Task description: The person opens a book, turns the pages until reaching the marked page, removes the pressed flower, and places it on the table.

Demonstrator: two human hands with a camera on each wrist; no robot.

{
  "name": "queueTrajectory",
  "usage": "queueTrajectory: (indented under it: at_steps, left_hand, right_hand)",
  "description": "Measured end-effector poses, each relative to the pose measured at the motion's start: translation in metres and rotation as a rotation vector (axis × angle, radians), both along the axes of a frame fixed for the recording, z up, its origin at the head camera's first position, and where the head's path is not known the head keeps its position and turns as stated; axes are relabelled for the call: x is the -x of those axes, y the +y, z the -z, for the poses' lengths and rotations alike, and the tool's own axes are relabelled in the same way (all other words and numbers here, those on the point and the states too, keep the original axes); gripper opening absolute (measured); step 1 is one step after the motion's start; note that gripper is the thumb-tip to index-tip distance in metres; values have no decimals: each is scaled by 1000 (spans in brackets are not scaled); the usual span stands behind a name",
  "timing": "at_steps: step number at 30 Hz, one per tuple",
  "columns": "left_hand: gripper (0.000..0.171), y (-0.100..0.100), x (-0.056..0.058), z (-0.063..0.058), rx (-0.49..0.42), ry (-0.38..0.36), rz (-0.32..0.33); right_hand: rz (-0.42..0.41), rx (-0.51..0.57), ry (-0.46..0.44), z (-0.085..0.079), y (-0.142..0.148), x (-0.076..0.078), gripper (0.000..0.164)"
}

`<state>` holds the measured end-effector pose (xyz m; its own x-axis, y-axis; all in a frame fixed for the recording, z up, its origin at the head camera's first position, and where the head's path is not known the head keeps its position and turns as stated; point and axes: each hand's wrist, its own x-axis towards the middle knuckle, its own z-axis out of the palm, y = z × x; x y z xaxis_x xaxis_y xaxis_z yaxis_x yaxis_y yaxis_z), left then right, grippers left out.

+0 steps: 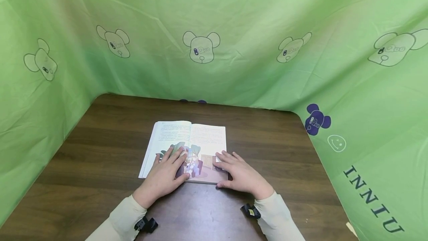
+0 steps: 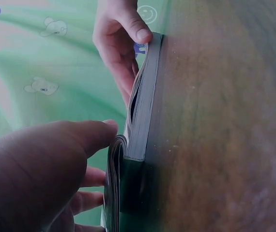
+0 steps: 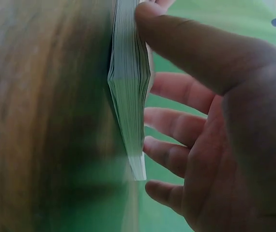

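An open book point(image 1: 208, 137) lies on the table, with printed text above and a coloured picture across the lower part of both pages. My left hand point(image 1: 163, 176) rests on the lower left page, fingers spread, thumb near the bottom of the fold. At the lower right corner is my right hand point(image 1: 242, 174), its fingers on the right page and its thumb by the bottom edge. In the left wrist view the book's page block point(image 2: 145, 106) appears edge-on, and the left pages curve up at the fold. The right wrist view shows stacked page edges point(image 3: 128, 72) beside the fingers.
The brown wooden table point(image 1: 267, 133) extends around the book. A green cloth point(image 1: 240, 70) with bear-head prints hangs along its back and sides. Each wrist wears a black strap device, the left one point(image 1: 146, 225) and the right one point(image 1: 250, 211).
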<state>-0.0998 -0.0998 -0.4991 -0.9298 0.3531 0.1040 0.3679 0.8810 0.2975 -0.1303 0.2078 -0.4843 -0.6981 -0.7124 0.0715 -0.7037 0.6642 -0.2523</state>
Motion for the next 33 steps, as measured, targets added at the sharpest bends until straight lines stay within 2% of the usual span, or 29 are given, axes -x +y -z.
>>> queueTrajectory:
  at_steps: [5, 11, 17, 21, 29, 33]
  left_hand:
    - [73, 0, 0, 2, -11, 12, 0]
    - [69, -1, 1, 5, -47, 30, 22]
    - [46, -2, 4, 6, -78, 73, 116]
    - [38, -2, 4, 7, -78, 78, 169]
    - [40, -1, 3, 6, -77, 40, 156]
    - [45, 0, 1, 5, -78, 35, 146]
  right_hand:
    - [-8, -8, 4, -2, 1, -1, 62]
    - [-22, -3, 25, -8, 1, 0, 35]
    - [-66, -7, 37, -10, 2, 1, 21]
    - [-88, 3, 40, -10, 3, 1, 16]
    - [-84, 29, 45, -9, 1, 1, 4]
    - [-53, 56, 88, -9, -1, 1, 4]
